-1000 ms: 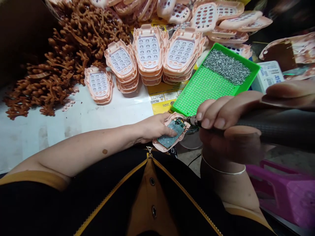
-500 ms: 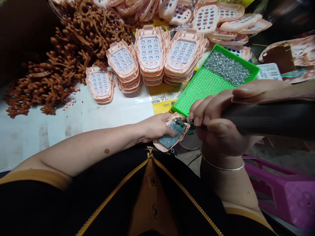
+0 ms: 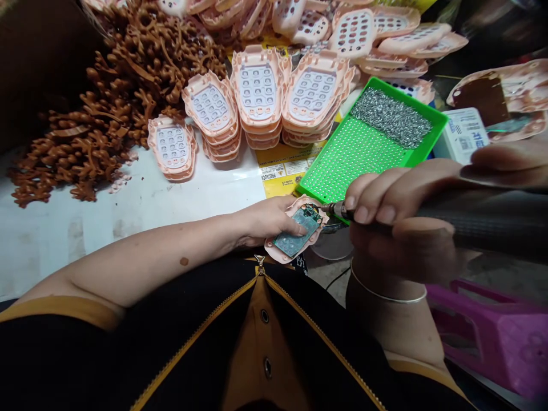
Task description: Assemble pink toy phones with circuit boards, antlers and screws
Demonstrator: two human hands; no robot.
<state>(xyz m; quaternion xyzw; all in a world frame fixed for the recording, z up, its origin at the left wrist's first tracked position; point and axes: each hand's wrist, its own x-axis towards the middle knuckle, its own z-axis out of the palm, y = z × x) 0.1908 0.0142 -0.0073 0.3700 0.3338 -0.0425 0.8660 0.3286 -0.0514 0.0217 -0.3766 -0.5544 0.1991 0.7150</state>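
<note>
My left hand (image 3: 280, 221) grips a pink plastic toy-phone shell (image 3: 274, 251), its thumb pressed on the green circuit board (image 3: 295, 238) lying inside. In my right hand (image 3: 398, 211) is a dark electric screwdriver (image 3: 492, 220), fingers wrapped round its front end. The driver's metal bit (image 3: 331, 210) reaches the upper right edge of the shell; whether a screw sits under the tip is too small to tell. Just beyond both hands, a green tray (image 3: 327, 168) holds a heap of small silver screws (image 3: 391, 117).
Stacked pink shells with white keypads (image 3: 257, 88) stand behind my left hand. Brown plastic parts (image 3: 124, 85) are piled at the left. More pink covers (image 3: 353, 34) lie at the back. A white box (image 3: 464, 134) is beside the tray, and a purple stool (image 3: 505, 337) stands lower right.
My right hand and the screwdriver have shifted right and slightly back from the shell, showing more of the bit. My left hand keeps the shell in nearly the same place.
</note>
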